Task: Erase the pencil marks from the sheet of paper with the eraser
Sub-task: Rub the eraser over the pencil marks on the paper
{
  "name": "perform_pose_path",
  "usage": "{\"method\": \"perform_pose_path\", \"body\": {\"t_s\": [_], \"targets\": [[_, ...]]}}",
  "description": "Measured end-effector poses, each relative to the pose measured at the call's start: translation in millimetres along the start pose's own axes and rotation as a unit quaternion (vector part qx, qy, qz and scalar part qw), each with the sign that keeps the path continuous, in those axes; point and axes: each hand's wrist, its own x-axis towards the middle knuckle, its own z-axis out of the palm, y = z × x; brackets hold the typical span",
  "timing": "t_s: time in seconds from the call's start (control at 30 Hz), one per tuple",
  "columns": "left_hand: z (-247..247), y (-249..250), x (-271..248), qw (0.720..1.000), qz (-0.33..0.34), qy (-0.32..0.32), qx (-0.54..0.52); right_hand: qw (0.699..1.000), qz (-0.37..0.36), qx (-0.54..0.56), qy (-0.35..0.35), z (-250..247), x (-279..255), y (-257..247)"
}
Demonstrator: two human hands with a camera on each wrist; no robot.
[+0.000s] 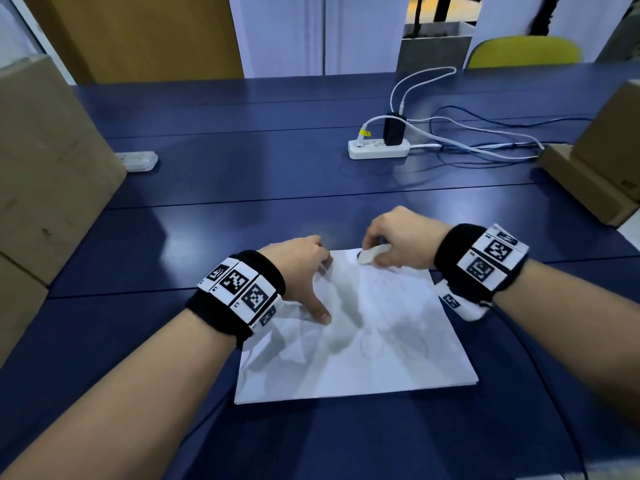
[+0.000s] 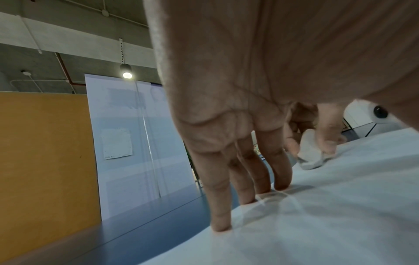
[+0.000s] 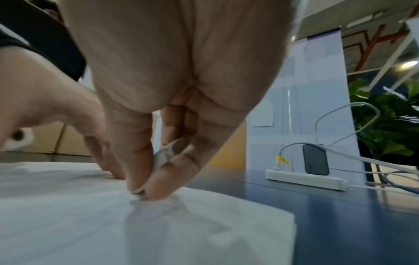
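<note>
A white sheet of paper [image 1: 360, 344] with faint pencil lines lies on the dark blue table [image 1: 242, 174]. My right hand [image 1: 398, 237] pinches a white eraser [image 1: 370, 254] between thumb and fingers, its tip pressed on the sheet's far edge. The same eraser [image 2: 311, 154] shows past my left fingers in the left wrist view, and the eraser [image 3: 162, 156] sits between thumb and forefinger in the right wrist view. My left hand [image 1: 304, 268] presses straight fingertips [image 2: 221, 227] on the paper's [image 2: 317, 224] left side, holding it flat. The sheet [image 3: 90, 224] fills the right wrist view's foreground.
A white power strip [image 1: 377, 148] with a black charger [image 1: 393, 129] and trailing cables [image 1: 485, 140] lies beyond the paper. Cardboard boxes stand at the left [image 1: 45, 161] and right [image 1: 599, 157]. A small white device [image 1: 138, 161] lies at the left. A yellow chair [image 1: 523, 51] stands behind.
</note>
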Motion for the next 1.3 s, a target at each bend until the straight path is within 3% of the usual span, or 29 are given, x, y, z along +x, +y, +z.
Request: {"method": "perform_pose_path", "body": {"t_s": [0.17,0.37,0.43,0.57,0.63,0.8,1.0,1.2,1.3], "targets": [[0,2,0,1.000,0.014,-0.008,0.006,0.988,-0.059,0.003,-0.142,8,-32,-20],[-1,3,-2,1.000,0.020,-0.009,-0.002,1.000,0.021,-0.005,-0.006,-9,-2,-3],[-1,2,-2,1.000,0.017,-0.008,0.000,0.999,0.004,0.017,-0.030,-6,-8,-3],[-1,3,-1,1.000,0.018,-0.007,0.005,0.987,-0.056,0.022,-0.151,4,-31,-21],[-2,5,0,1.000,0.017,-0.011,0.008,0.992,-0.057,0.005,-0.116,0,-24,-21],[-2,4,0,1.000,0.010,-0.014,0.006,0.999,0.016,0.023,-0.019,-11,-6,-4],[-3,4,0,1.000,0.012,-0.016,0.016,0.987,-0.048,0.033,-0.153,-3,-34,-26],[-5,7,-1,1.000,0.008,-0.023,0.017,0.999,0.011,0.015,-0.027,-13,-12,-6],[-5,6,-1,1.000,0.007,-0.019,0.016,0.994,-0.015,0.045,-0.097,-9,-27,-15]]}}
